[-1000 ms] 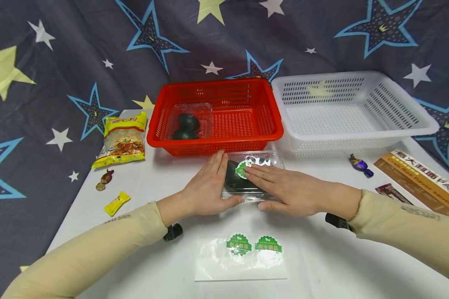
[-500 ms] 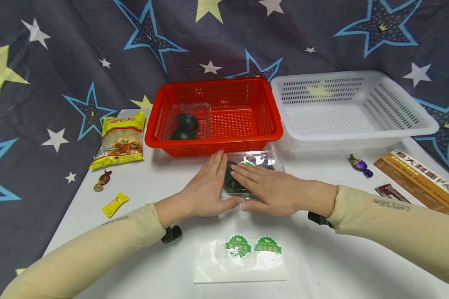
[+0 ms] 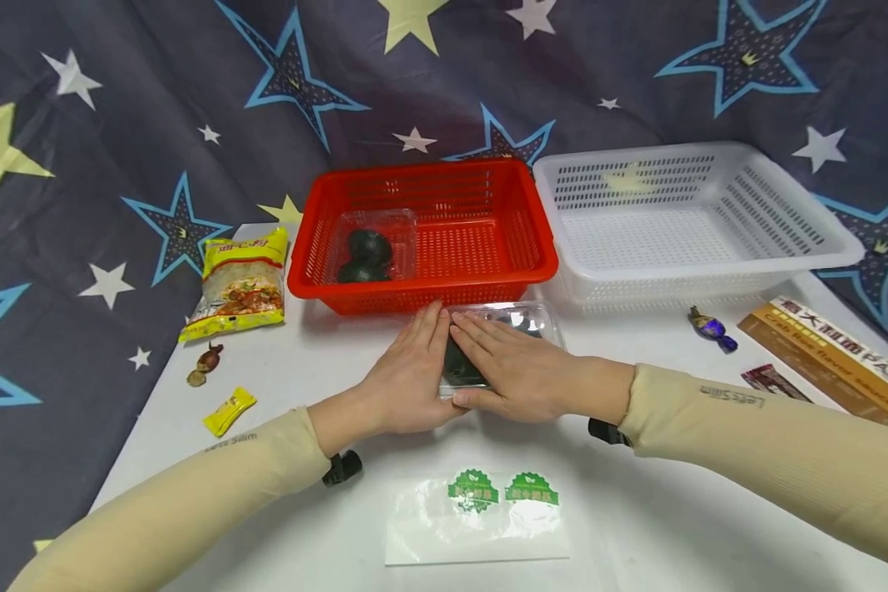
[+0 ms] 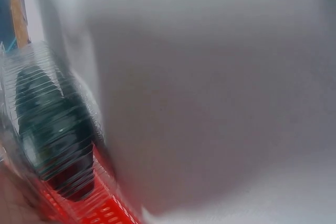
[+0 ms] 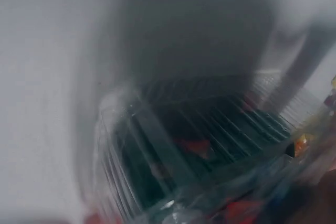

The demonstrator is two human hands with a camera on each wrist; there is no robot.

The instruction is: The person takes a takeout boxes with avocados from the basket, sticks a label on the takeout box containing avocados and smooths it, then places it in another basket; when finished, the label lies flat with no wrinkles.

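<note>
1. Dark navy cloth printed with stars (image 3: 385, 99) hangs behind the white-covered table (image 3: 289, 547), where a red, slotted plastic basket (image 3: 429, 294) stands at the back.
2. Just in front of the red basket sits my clear, ribbed plastic box (image 3: 548, 323); whether the two touch, I cannot tell.
3. My left hand (image 3: 409, 374) lies along the box's left side, fingers straight and close together. My right hand (image 3: 525, 374) rests across its top, fingers straight too. Neither curls round anything.
4. Too much weight from my right palm could, I judge, dent the thin plastic or bruise what is inside. An uneven push could skid the box into the red basket.
5. Through the shiny, ridged walls I see dark green, rounded fruit (image 3: 459, 368); my right hand hides too much to count it.
6. Nearer me than the red basket lies a white backing sheet (image 3: 432, 538) bearing two green, scalloped stickers (image 3: 474, 491); right of that basket stands a white, slotted plastic basket (image 3: 710, 277).
</note>
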